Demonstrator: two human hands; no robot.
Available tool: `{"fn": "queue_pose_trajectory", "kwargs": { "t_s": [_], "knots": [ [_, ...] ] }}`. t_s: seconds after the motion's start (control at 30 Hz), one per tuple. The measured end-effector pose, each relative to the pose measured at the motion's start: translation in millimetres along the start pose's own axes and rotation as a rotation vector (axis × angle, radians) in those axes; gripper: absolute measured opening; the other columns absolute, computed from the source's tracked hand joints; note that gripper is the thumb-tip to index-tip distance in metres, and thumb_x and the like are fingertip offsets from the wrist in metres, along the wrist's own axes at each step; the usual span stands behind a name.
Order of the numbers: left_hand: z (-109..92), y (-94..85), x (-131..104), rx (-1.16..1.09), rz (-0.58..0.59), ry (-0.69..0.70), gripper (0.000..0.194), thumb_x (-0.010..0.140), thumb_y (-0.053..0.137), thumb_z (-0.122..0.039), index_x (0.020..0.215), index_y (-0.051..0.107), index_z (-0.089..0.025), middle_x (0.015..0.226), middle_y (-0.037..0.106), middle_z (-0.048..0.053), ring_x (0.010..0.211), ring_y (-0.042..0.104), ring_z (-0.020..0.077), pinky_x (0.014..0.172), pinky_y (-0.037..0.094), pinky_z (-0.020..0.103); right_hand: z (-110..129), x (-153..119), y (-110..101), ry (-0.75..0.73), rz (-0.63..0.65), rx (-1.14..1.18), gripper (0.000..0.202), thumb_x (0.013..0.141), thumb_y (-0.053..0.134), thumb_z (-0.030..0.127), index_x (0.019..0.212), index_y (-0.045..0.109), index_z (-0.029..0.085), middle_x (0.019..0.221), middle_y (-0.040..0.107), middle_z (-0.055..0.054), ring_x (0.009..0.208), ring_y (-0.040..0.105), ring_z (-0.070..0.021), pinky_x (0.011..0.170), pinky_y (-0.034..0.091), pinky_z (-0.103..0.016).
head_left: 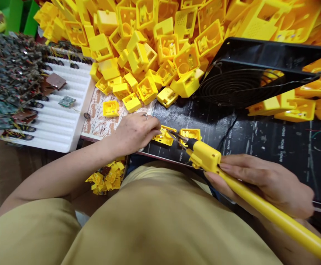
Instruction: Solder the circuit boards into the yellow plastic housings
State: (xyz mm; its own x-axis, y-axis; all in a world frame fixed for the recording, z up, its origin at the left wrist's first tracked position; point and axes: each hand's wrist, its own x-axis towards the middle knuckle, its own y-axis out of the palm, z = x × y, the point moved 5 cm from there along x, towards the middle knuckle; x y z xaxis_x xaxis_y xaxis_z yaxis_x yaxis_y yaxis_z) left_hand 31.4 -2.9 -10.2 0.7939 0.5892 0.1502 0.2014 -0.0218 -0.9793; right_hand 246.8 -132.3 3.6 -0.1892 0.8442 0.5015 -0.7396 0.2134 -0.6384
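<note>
At the centre of the frame, we see the left hand point(135, 133) with its fingertips drawn together at the left edge of a small open yellow case point(164, 140); whether they pinch the case or something inside it, we cannot tell. Right of centre, the right hand point(271, 180) grasps a long yellow tool point(254, 200), whose thin metal tip reaches over that case. Just right of it we find a second open case point(192, 132), partly hidden by the tool. Both cases lie on a black mat point(262, 143). Across the top of the frame spreads a heap of yellow cases point(138, 55), and at upper right we see a tilted black fan point(234, 84). On the left, circuit boards point(11, 73) are piled on white foam point(63, 132). Below the left forearm, at lower left, we see more yellow pieces point(106, 178).
</note>
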Motion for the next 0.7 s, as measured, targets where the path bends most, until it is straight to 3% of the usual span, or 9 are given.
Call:
{"fn": "queue_pose_trajectory", "kwargs": {
  "t_s": [0.17, 0.3, 0.5, 0.63, 0.7],
  "knots": [
    [-4.8, -3.0, 2.3, 0.000, 0.138, 0.061, 0.020, 0.096, 0.054, -0.022, 0.087, 0.071, -0.018, 0.080, 0.074, 0.003, 0.079, 0.065, 0.0189, 0.072, 0.043, 0.032, 3.3, 13.1, -7.6, -0.012, 0.001, -0.013, 0.007, 0.097, 0.063, 0.031, 0.100, 0.060, 0.026, 0.079, 0.070, 0.001, 0.060, 0.067, -0.0117, 0.052, 0.057, -0.022],
    [-10.9, -7.2, 1.8, 0.096, 0.104, 0.070, 0.026, 0.097, 0.050, -0.023, 0.081, 0.069, -0.019, 0.080, 0.073, 0.003, 0.084, 0.063, 0.0224, 0.079, 0.040, 0.039, 9.8, 17.6, -8.2, -0.138, 0.079, -0.009, 0.007, 0.095, 0.065, 0.026, 0.094, 0.059, 0.024, 0.075, 0.069, 0.002, 0.061, 0.067, -0.0109, 0.056, 0.059, -0.021],
    [-18.8, -4.1, 3.8, 0.144, 0.130, 0.064, 0.026, 0.097, 0.048, -0.024, 0.083, 0.069, -0.016, 0.088, 0.072, 0.008, 0.084, 0.059, 0.0244, 0.076, 0.042, 0.040, 6.6, 16.6, -1.8, -0.163, 0.194, -0.087, 0.014, 0.096, 0.061, 0.026, 0.083, 0.062, 0.021, 0.077, 0.070, -0.001, 0.064, 0.069, -0.0126, 0.061, 0.061, -0.023],
    [-21.1, -3.5, 6.1, 0.161, 0.153, 0.093, 0.027, 0.096, 0.047, -0.023, 0.080, 0.067, -0.015, 0.085, 0.070, 0.008, 0.084, 0.058, 0.0239, 0.074, 0.043, 0.038, 7.0, 19.3, -0.4, -0.207, 0.177, -0.052, 0.011, 0.094, 0.065, 0.025, 0.085, 0.062, 0.022, 0.078, 0.071, 0.001, 0.064, 0.069, -0.0112, 0.059, 0.060, -0.021],
    [-22.0, -3.4, 7.0, 0.202, 0.143, 0.115, 0.028, 0.096, 0.047, -0.023, 0.078, 0.066, -0.015, 0.082, 0.069, 0.008, 0.084, 0.058, 0.0242, 0.072, 0.042, 0.037, 8.3, 19.9, 0.2, -0.158, 0.138, -0.018, 0.012, 0.091, 0.071, 0.028, 0.086, 0.061, 0.025, 0.079, 0.073, 0.006, 0.065, 0.069, -0.0094, 0.061, 0.060, -0.019]
  ]
}}
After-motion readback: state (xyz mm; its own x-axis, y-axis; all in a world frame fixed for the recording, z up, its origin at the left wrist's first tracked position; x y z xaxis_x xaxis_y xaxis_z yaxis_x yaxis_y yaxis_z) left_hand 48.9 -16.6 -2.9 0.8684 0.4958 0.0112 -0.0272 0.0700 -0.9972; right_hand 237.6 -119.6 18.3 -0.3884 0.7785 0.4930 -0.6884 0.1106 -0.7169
